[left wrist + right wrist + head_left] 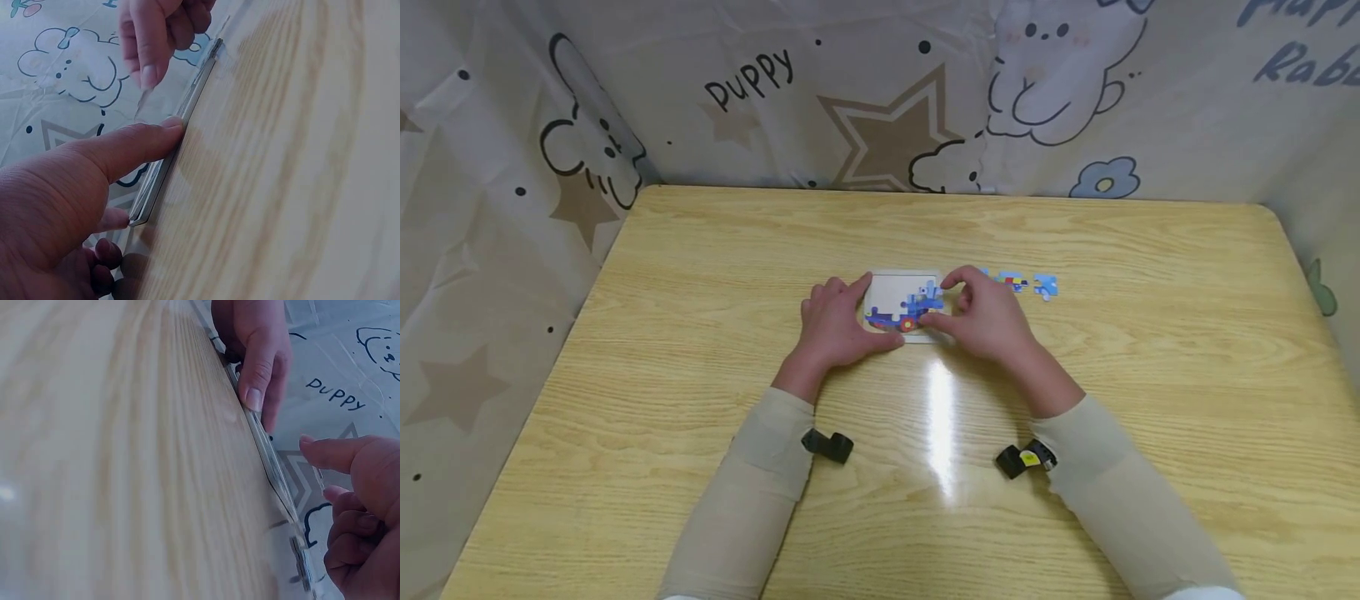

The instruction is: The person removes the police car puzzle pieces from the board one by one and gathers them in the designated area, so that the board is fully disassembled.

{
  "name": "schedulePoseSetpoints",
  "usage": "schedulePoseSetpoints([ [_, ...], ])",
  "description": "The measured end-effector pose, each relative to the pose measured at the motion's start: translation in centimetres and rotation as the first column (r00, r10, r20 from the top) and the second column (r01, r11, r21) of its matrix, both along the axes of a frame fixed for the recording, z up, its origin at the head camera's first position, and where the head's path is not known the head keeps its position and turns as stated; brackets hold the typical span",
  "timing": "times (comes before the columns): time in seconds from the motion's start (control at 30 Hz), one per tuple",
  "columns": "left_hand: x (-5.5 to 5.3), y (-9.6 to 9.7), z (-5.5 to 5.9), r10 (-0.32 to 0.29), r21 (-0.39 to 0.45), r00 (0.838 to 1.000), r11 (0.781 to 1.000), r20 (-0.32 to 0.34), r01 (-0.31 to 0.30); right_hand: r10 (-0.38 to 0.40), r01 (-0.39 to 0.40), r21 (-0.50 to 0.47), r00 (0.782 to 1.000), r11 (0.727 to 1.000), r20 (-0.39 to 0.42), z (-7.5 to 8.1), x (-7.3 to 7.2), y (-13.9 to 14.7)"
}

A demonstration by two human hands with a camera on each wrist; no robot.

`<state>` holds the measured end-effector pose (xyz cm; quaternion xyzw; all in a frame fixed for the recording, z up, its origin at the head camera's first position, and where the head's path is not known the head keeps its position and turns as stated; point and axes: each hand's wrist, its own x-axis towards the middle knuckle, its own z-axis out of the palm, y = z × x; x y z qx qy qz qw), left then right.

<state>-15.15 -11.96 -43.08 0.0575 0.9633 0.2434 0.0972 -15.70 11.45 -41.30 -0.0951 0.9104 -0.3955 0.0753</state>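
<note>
On the wood-grain table (700, 350), I have my left hand (833, 327) spread against the jigsaw tray (887, 292) — presumably steadying it — my right hand (992, 318) pinching a jigsaw piece (319, 478) at its right end.

We find room to pass over the table (715, 250) between the black wrist devices (829, 447) and beyond the tray (887, 288). The left hand (837, 323) blocks the tray's left and near edges, the right hand (988, 317) its right; loose puzzle pieces (1046, 285) lie beside that hand.

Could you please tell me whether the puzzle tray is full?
Partly filled: the puzzle tray shows bare backing at upper left; pieces line its lower part.
</note>
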Motion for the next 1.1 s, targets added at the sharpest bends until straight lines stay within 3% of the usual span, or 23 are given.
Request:
schedulePoseSetpoints([
  [0.6, 0.1, 0.1, 0.1, 0.014, 0.018, 1.000, 1.000, 0.004, -0.014, -0.112, 0.113, -0.017, 0.993, 0.993, 0.021, 0.1, 1.1, 4.7],
  [1.1, 0.2, 0.0, 0.1, 0.008, 0.029, 1.000, 1.000, -0.006, -0.008, -0.137, 0.136, 0.034, 0.990, 0.990, 0.018, -0.8, 1.7, 8.3],
])
